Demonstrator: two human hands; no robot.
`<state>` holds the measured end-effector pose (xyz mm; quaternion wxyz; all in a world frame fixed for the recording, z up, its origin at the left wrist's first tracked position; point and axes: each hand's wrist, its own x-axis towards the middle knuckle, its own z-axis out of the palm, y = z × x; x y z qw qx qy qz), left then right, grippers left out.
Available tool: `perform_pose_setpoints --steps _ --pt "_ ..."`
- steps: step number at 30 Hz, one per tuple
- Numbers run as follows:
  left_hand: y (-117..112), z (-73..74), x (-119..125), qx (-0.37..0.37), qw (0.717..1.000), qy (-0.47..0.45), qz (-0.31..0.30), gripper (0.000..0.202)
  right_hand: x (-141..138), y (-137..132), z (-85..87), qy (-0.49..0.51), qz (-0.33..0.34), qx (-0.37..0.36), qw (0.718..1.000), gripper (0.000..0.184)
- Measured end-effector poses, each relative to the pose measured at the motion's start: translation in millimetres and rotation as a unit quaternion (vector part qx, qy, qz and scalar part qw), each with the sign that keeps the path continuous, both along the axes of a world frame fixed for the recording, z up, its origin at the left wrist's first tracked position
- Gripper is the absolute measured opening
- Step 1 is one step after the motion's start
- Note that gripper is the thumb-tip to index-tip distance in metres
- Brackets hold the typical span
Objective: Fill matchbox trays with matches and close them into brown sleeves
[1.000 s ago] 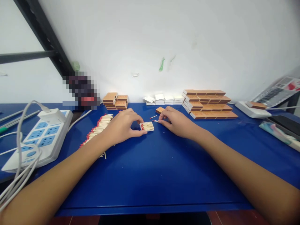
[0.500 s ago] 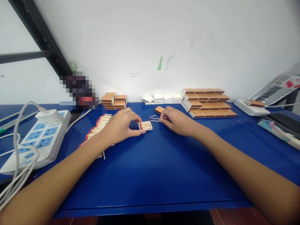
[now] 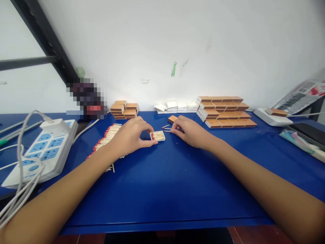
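Ideally, the left hand [image 3: 130,136] pinches the open matchbox tray [image 3: 157,136] flat on the table [image 3: 177,183] while the right hand [image 3: 189,130], at its 3 o'clock, fingers apparently pinching loose matches [image 3: 166,128], feeds them in parallel, heads aligned.

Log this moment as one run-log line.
left hand: steadies open matchbox tray | right hand: fingertips at loose matches | surface: blue table
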<state>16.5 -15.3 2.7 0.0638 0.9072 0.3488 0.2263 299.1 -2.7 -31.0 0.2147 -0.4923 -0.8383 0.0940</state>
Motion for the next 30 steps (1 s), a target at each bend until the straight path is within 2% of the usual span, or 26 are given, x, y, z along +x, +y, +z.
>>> perform_pose_setpoints --steps 8,13,20,26,30 --pt "-0.1 -0.2 0.1 0.009 1.000 -0.003 -0.002 0.023 2.2 1.0 -3.9 0.011 -0.019 0.028 0.999 0.011" --pt "0.6 -1.1 -0.2 0.003 1.000 -0.003 -0.002 0.024 -0.5 0.8 0.6 -0.012 -0.004 -0.006 1.000 0.013" --pt "-0.4 -1.3 0.0 0.003 1.000 0.003 -0.005 0.025 -13.3 -19.4 21.5 0.032 0.043 0.031 0.998 0.013" --pt "-5.1 -1.1 3.9 0.020 0.999 -0.005 -0.028 0.024 -34.9 -37.6 20.4 0.004 0.074 0.026 0.997 0.011" --pt "-5.3 -1.6 4.1 0.019 0.999 0.000 -0.031 0.023 -35.5 -39.2 19.1 0.014 0.085 0.041 0.995 0.012"
